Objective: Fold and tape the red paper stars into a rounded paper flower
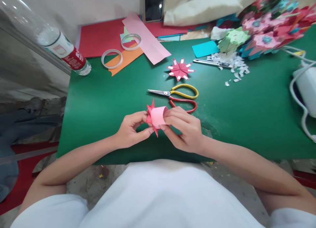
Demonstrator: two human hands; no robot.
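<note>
Near the table's front edge, my left hand [134, 129] is closed on the red pointed paper piece [149, 114], thumb below and fingers above. A light pink paper ring [158, 116] sits against the right side of that red piece. My right hand [184, 129] pinches the ring's right edge, with some fingertips inside its opening. Just beyond my hands lie scissors [166, 93] with one yellow and one red handle, blades pointing left. Farther back is a red paper star [180, 70] with white strips on its points.
A bottle [71, 57] stands at the back left, beside tape rolls [112, 59] and coloured paper [98, 37]. Behind the star are a cutter [212, 63], white scraps [237, 75] and paper flowers [266, 40]. A white cable [293, 93] lies at right.
</note>
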